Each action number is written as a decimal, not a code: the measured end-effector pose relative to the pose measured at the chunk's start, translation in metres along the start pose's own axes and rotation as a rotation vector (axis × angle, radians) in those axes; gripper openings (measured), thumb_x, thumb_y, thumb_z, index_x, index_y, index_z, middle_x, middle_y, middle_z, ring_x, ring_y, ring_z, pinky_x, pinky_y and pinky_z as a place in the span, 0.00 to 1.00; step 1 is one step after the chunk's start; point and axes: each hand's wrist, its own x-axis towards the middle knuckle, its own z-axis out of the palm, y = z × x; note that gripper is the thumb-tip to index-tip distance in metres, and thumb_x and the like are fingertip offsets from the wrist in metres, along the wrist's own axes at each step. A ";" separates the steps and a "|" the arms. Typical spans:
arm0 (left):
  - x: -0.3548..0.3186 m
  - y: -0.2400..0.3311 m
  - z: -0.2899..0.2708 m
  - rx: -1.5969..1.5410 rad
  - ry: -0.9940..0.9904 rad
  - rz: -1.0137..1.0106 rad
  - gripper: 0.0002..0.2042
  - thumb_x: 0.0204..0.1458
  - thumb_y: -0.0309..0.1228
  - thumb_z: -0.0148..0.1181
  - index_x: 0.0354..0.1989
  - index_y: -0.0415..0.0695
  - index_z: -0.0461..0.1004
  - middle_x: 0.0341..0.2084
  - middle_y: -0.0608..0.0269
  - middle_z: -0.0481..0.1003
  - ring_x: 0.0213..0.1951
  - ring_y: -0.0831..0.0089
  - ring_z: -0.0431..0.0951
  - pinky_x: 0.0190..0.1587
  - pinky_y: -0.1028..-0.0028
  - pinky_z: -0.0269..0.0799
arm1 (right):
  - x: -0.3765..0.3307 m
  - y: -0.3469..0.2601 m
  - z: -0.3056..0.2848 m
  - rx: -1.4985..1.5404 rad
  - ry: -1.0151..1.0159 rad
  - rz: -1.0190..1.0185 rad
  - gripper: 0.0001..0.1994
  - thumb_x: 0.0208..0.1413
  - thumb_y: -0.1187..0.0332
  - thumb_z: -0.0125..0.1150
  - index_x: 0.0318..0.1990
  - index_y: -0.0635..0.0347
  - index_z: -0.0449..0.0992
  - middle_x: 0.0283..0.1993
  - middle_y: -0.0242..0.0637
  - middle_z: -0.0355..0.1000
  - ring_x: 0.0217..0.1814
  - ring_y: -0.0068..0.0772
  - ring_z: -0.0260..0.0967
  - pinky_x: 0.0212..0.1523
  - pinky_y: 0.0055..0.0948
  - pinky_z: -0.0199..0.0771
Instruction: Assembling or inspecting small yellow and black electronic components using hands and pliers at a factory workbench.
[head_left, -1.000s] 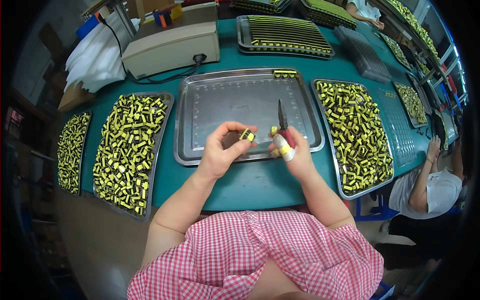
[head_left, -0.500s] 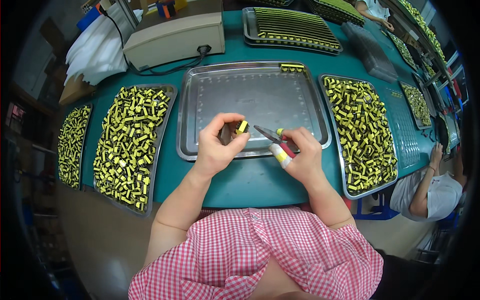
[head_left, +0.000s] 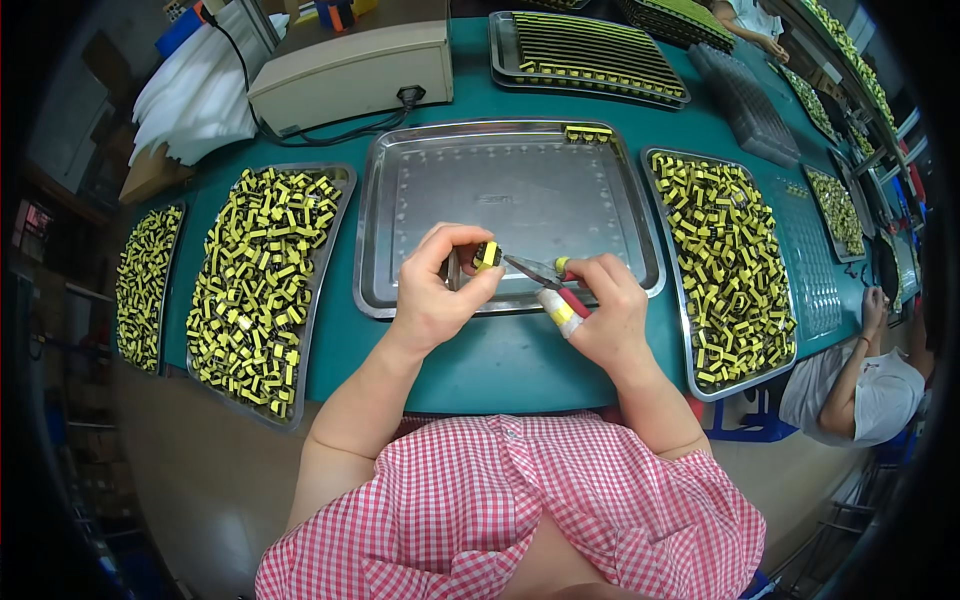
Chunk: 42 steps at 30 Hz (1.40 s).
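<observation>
Between the thumb and fingertips of my left hand point(head_left: 432, 288) is a small yellow-and-black transformer point(head_left: 488, 256), held over the front part of a metal tray point(head_left: 500, 195). My right hand point(head_left: 614, 308) is closed around a pair of pliers point(head_left: 536, 272) with red grips. Their dark, narrow jaws point left, with the tips at or very close to the transformer's right side; contact cannot be made out for sure. Yellow and white wraps cover some of my right fingers. In the tray's far right corner stands a short row of transformers point(head_left: 588, 133).
Heaped trays of transformers flank me: one left point(head_left: 262, 290), a smaller one point(head_left: 148, 285) beyond it, one right point(head_left: 725, 270). Behind are a beige box point(head_left: 350, 85) with a black cable and a tray of neat rows point(head_left: 595, 60). A co-worker point(head_left: 850, 385) sits at right.
The plier tips have come closer to the transformer, which has turned slightly in my left fingers. Both hands stay in nearly the same place.
</observation>
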 end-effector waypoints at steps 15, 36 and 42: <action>0.001 0.004 -0.001 0.057 -0.004 0.019 0.12 0.36 0.20 0.60 0.33 0.38 0.71 0.27 0.64 0.69 0.27 0.79 0.66 0.30 0.81 0.64 | 0.001 -0.001 0.001 -0.012 -0.001 -0.014 0.16 0.30 0.72 0.69 0.31 0.62 0.72 0.27 0.37 0.67 0.28 0.36 0.67 0.28 0.29 0.67; 0.003 0.009 -0.002 0.207 -0.042 0.152 0.11 0.35 0.21 0.61 0.31 0.38 0.72 0.25 0.61 0.70 0.25 0.75 0.68 0.29 0.78 0.66 | 0.000 0.005 -0.001 -0.042 0.020 0.000 0.16 0.28 0.71 0.71 0.29 0.61 0.74 0.25 0.35 0.68 0.27 0.35 0.67 0.27 0.28 0.67; 0.000 0.011 -0.003 0.238 -0.075 0.108 0.11 0.35 0.22 0.61 0.31 0.38 0.71 0.25 0.61 0.70 0.25 0.75 0.69 0.28 0.77 0.66 | 0.000 0.008 -0.001 -0.080 0.035 -0.018 0.16 0.27 0.73 0.70 0.29 0.60 0.74 0.25 0.34 0.67 0.27 0.35 0.67 0.26 0.28 0.67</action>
